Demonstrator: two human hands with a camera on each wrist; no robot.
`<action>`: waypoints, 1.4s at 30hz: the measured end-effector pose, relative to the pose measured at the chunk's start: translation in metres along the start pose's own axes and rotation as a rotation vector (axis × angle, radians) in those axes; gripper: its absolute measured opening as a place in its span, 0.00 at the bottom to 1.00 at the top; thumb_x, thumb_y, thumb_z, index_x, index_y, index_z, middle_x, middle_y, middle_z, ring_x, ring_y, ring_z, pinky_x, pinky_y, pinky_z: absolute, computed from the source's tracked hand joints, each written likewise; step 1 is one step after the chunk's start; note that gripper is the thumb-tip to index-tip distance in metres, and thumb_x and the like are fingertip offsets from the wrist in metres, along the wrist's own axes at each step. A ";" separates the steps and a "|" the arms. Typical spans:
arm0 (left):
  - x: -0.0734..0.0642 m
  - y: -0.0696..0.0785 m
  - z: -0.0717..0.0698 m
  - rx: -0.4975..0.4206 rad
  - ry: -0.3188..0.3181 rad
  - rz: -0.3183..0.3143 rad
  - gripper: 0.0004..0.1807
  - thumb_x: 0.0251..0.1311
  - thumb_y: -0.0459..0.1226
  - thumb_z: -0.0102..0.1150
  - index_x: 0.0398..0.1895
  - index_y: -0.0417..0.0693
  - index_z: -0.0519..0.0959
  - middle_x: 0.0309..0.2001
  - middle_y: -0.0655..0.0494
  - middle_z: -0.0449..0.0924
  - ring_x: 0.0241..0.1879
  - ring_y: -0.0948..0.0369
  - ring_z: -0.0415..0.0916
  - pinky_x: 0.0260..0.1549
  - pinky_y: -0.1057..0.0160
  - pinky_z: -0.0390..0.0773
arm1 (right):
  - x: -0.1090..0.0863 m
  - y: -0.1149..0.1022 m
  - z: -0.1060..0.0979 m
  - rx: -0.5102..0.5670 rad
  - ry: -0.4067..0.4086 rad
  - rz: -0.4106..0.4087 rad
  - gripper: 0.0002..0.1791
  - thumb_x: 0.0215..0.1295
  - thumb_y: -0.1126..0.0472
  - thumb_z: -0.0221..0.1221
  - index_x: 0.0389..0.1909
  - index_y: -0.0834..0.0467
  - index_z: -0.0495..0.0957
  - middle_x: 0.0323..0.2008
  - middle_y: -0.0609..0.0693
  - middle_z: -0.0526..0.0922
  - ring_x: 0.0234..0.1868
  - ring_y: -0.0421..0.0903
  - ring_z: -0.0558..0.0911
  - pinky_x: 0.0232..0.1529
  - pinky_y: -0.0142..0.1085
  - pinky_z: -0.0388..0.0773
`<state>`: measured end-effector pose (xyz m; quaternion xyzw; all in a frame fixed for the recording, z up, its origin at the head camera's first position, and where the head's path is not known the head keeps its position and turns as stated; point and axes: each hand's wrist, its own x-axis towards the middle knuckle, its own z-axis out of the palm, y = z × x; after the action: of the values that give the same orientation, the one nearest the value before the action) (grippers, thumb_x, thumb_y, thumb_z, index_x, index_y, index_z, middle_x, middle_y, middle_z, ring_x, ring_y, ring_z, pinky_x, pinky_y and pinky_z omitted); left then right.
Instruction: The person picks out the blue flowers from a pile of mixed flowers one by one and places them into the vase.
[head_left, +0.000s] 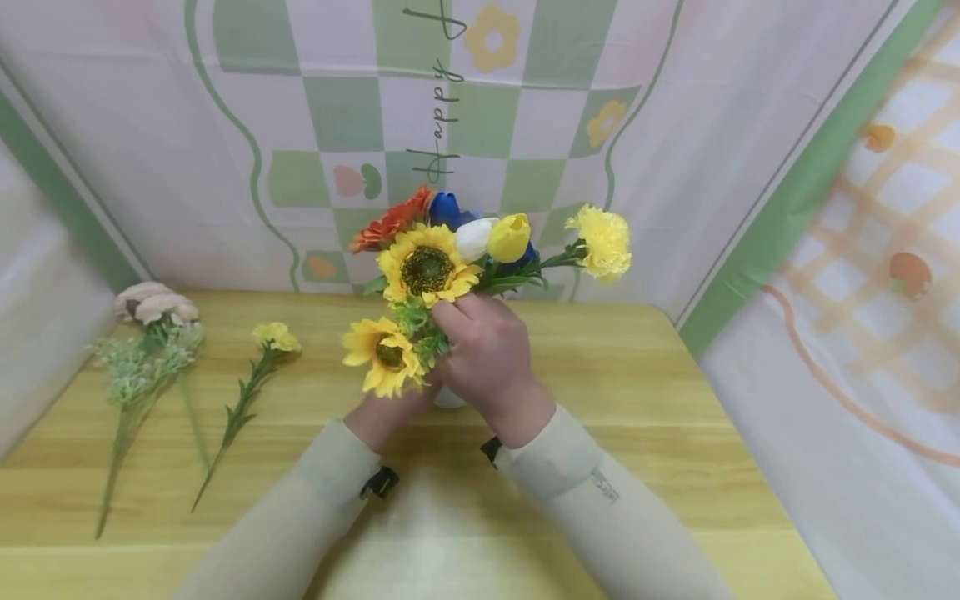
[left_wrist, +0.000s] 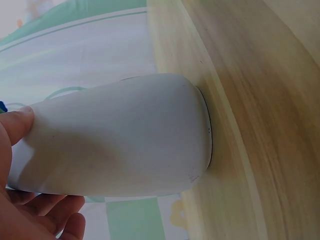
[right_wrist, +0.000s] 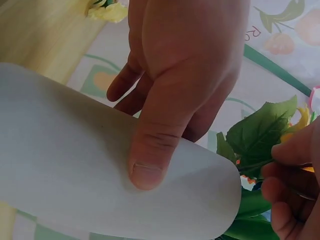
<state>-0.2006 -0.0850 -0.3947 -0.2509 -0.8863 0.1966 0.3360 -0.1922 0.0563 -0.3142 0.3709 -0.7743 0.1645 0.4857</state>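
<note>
A tall white vase (left_wrist: 120,135) stands upright on the wooden table, and my left hand (right_wrist: 185,65) grips its upper part, thumb in front and fingers behind. In the head view that hand is mostly hidden. Over the vase mouth, my right hand (head_left: 483,354) pinches a thin flower stem (right_wrist: 257,165); which bloom it belongs to is hidden. Around the hands cluster two sunflowers (head_left: 427,267), an orange-red flower (head_left: 393,221), blue flowers (head_left: 446,210), a white tulip (head_left: 474,239), a yellow tulip (head_left: 510,237) and a yellow carnation (head_left: 602,242).
On the table's left lie a yellow carnation (head_left: 276,337), a pale pink flower (head_left: 157,304) and a sprig of small pale blossoms (head_left: 142,367). Patterned cloth (head_left: 345,117) hangs behind the table (head_left: 615,467) and along both sides.
</note>
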 end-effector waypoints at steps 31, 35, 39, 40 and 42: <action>0.008 0.002 0.000 -0.815 0.126 -0.399 0.26 0.49 0.28 0.63 0.54 0.31 0.70 0.40 0.40 0.74 0.35 0.47 0.74 0.29 0.47 0.80 | 0.001 -0.005 0.015 -0.068 -0.044 0.087 0.09 0.60 0.64 0.60 0.21 0.59 0.76 0.23 0.53 0.76 0.25 0.52 0.76 0.18 0.41 0.75; 0.010 0.002 -0.001 -0.879 0.089 -0.422 0.24 0.54 0.31 0.64 0.54 0.32 0.70 0.42 0.40 0.73 0.35 0.47 0.74 0.30 0.46 0.79 | 0.004 -0.005 0.016 -0.131 -0.092 0.147 0.11 0.59 0.63 0.62 0.18 0.58 0.75 0.21 0.52 0.76 0.22 0.51 0.75 0.13 0.42 0.73; 0.011 0.001 0.000 -0.931 0.073 -0.438 0.24 0.58 0.34 0.64 0.55 0.32 0.70 0.44 0.39 0.73 0.36 0.46 0.74 0.32 0.45 0.79 | 0.007 -0.005 0.016 -0.155 -0.158 0.203 0.12 0.60 0.62 0.62 0.19 0.57 0.75 0.23 0.51 0.78 0.23 0.51 0.76 0.14 0.42 0.74; 0.011 0.001 0.000 -0.938 0.075 -0.438 0.25 0.58 0.34 0.64 0.57 0.32 0.70 0.46 0.38 0.73 0.38 0.46 0.75 0.33 0.44 0.79 | 0.006 -0.005 0.015 -0.153 -0.182 0.210 0.11 0.61 0.62 0.61 0.20 0.57 0.76 0.24 0.51 0.79 0.24 0.51 0.77 0.15 0.43 0.75; 0.010 0.001 0.001 -0.959 0.086 -0.437 0.29 0.57 0.33 0.63 0.61 0.32 0.68 0.49 0.37 0.74 0.41 0.44 0.75 0.37 0.42 0.78 | 0.004 -0.005 0.012 -0.138 -0.246 0.219 0.09 0.63 0.59 0.61 0.25 0.58 0.80 0.29 0.51 0.81 0.27 0.51 0.79 0.19 0.43 0.78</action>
<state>-0.2068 -0.0789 -0.3908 -0.1935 -0.8938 -0.3159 0.2526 -0.1974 0.0442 -0.3165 0.2674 -0.8730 0.1161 0.3909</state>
